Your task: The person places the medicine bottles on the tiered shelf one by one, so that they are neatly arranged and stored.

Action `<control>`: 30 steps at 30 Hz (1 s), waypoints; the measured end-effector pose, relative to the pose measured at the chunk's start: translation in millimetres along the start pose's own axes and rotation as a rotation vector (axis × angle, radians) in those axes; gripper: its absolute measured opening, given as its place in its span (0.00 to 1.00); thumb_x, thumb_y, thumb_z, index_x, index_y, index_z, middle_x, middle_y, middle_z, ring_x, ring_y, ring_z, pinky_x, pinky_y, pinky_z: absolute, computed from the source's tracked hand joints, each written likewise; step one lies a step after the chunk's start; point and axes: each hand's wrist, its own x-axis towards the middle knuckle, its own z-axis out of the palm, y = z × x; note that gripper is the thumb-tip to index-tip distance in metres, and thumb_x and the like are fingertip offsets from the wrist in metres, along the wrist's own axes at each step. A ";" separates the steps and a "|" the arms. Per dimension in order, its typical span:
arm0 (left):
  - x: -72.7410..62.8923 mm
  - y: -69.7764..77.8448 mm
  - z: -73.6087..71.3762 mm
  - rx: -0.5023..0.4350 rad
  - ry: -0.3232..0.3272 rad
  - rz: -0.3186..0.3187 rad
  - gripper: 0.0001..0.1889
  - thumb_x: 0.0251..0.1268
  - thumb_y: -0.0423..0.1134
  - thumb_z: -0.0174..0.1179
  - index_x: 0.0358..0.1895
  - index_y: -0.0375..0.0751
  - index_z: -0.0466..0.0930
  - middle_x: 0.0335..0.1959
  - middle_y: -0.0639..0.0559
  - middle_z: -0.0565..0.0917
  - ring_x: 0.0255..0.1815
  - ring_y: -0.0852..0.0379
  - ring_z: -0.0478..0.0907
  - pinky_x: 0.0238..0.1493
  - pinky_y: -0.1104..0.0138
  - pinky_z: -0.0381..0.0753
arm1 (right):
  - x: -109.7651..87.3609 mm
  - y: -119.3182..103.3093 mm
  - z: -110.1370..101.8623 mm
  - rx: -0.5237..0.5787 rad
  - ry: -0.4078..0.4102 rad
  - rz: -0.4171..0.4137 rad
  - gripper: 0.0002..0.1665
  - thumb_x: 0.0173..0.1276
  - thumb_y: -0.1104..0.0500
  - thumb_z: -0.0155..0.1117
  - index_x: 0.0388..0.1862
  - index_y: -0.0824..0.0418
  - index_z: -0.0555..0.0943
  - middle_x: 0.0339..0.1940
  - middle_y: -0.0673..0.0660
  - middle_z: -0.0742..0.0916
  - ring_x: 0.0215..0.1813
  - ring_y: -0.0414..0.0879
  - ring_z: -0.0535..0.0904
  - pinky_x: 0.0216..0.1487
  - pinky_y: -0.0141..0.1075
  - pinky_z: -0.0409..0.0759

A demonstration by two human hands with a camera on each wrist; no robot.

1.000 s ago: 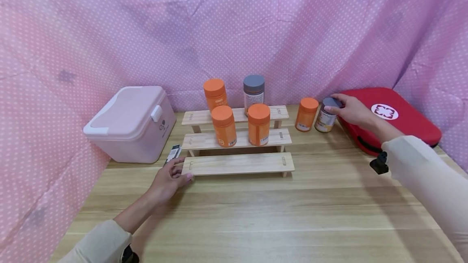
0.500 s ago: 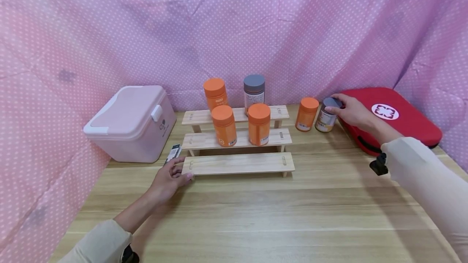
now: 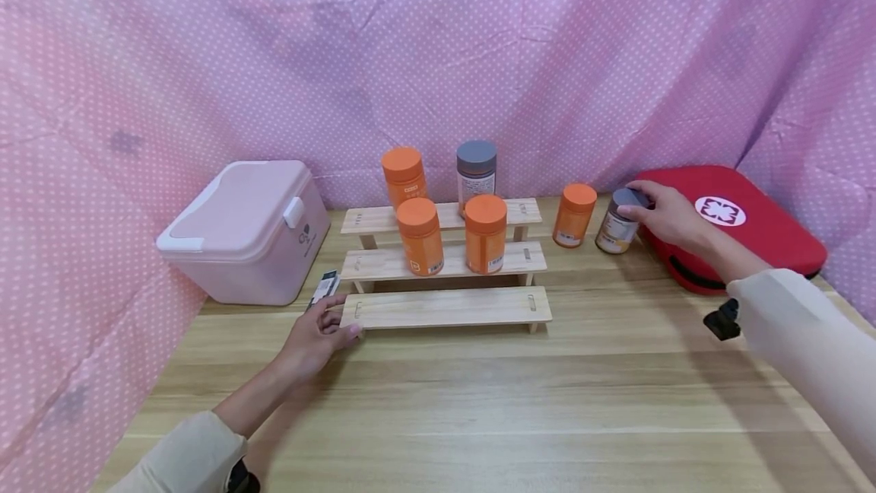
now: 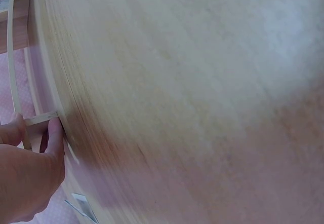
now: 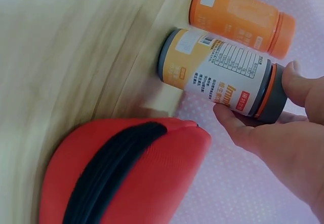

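With thumb and fingers round its grey cap, my right hand [image 3: 669, 213] grips a supplement bottle [image 3: 615, 230] that has a white and yellow label. The right wrist view shows this bottle [image 5: 217, 72] beside an orange bottle [image 5: 240, 20]; whether its base touches the table I cannot tell. My left hand [image 3: 311, 337] pinches the left end of the lowest step of a three-step wooden display rack [image 3: 445, 308]. In the left wrist view, thumb and fingers [image 4: 54, 133] hold the step's end support. Two orange bottles [image 3: 420, 238] stand on the middle step.
On the top step are an orange bottle [image 3: 404, 173] and a grey-capped bottle [image 3: 475, 173]. A red first-aid case [image 3: 746, 227] lies right of the held bottle. A pink lidded box [image 3: 246, 234] stands left, with a small printed packet [image 3: 325, 287] near it.
My right hand has shifted the grey-capped bottle slightly right and nearer me, widening its gap from the orange bottle. The left hand stays on the rack.
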 end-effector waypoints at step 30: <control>1.9 -1.5 1.0 -0.065 -0.010 -0.021 0.33 0.65 0.29 0.60 0.71 0.33 0.56 0.53 0.33 0.79 0.46 0.53 0.82 0.45 0.71 0.81 | -100.3 -65.9 -14.4 -0.001 0.003 -0.310 0.32 0.62 0.65 0.69 0.65 0.63 0.72 0.44 0.57 0.84 0.40 0.30 0.78 0.40 0.17 0.72</control>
